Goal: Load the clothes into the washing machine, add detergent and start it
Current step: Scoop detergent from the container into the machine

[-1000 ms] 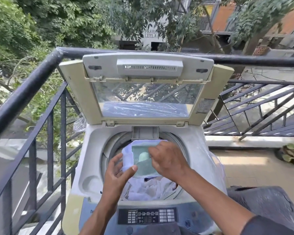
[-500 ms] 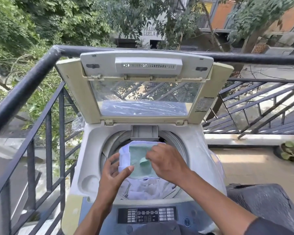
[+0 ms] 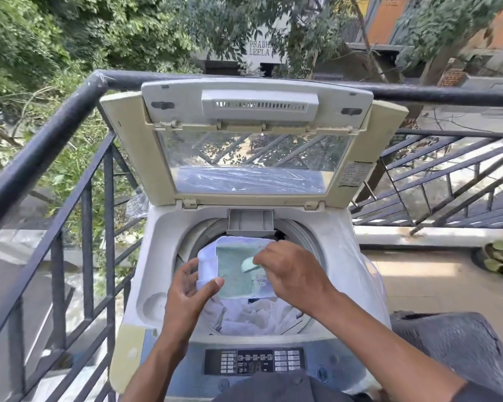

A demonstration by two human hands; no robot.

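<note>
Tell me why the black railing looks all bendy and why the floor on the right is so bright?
In the head view the wide-angle lens bows the railing near the edges; sun falls straight on the balcony floor, washing it out; the open lid window mirrors bars and leaves; the hands over the detergent container look sharp.

washing machine [image 3: 163, 256]: matt plastic | lid [image 3: 250, 163]: glossy clear pane | clothes [image 3: 253, 314]: white cloth | railing [image 3: 55, 134]: dark metal

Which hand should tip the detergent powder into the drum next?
Probably right: the right hand already pinches the scoop inside the detergent box, while the left hand holds that box.
</note>
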